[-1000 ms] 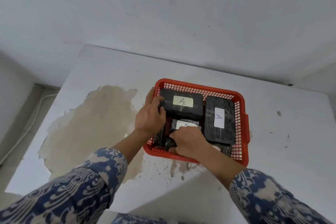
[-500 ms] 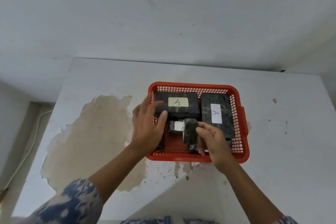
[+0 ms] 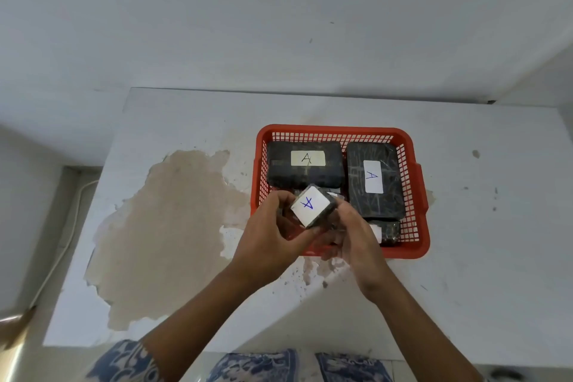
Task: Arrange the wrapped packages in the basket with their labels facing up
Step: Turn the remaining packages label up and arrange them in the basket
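Two patterned blue-and-white sleeves show at the near edge of our view, and from them our bare forearms reach forward over the table [image 3: 465,257], a flat white top whose coating has peeled away on the left into a large, rough, beige patch. Our left hand [image 3: 269,245] and right hand [image 3: 356,242] meet just above the near left corner of the basket [image 3: 415,245], and together they grip one small package [image 3: 313,206] between the fingertips, each hand curled closed on its own side. This package is a squarish block in glossy black wrap, tilted, with a white square label turned up toward us that bears a blue hand-drawn "A". Beyond it lies the basket itself, red plastic, rectangular with rounded corners and lattice walls, resting flat on the table. We count three more black wrapped packages clearly inside. A small one [image 3: 387,231] sits in the near right corner, its white label half hidden behind our right hand, writing not readable. A large rectangular one [image 3: 375,180] lies along the right wall, its label up and marked "A" in blue. Another large one [image 3: 305,164] lies along the far wall, with a pale label marked "A" in dark ink. A further white scrap shows just behind the held package; we cannot tell what it belongs to. Farthest off stands a plain white wall.
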A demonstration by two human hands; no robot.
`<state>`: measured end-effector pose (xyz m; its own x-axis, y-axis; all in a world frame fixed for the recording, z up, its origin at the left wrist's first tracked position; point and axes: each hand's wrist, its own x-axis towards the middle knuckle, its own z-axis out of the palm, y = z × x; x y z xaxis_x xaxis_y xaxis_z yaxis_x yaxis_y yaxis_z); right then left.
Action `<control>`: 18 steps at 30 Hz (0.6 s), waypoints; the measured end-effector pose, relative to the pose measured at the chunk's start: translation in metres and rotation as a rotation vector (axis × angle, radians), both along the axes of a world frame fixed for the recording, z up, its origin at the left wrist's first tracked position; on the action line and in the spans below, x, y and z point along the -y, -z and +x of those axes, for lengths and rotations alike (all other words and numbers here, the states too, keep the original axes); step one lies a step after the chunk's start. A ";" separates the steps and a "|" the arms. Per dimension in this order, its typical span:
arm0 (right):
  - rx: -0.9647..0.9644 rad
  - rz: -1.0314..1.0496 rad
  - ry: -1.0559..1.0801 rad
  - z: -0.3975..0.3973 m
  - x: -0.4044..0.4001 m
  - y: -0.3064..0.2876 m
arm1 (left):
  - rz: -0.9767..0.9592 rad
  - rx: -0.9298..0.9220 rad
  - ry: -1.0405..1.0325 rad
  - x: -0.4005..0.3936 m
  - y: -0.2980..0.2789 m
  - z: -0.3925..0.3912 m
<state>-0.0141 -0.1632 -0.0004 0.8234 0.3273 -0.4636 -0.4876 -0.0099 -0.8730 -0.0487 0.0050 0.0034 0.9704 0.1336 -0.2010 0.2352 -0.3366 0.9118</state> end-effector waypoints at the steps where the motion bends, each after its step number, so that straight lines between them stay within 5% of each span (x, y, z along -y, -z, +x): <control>1: 0.001 -0.017 -0.007 -0.001 0.000 -0.002 | 0.012 0.003 0.002 0.001 0.001 -0.001; 8: 0.015 -0.139 0.025 0.001 0.010 0.001 | -0.083 -0.115 0.100 0.003 0.004 -0.007; 13: 0.024 -0.188 -0.220 -0.004 0.010 0.005 | -0.161 -0.254 0.102 -0.010 0.003 0.002; 18: 0.243 -0.394 -0.142 -0.013 -0.005 0.018 | -0.098 -0.366 0.079 -0.017 0.015 0.001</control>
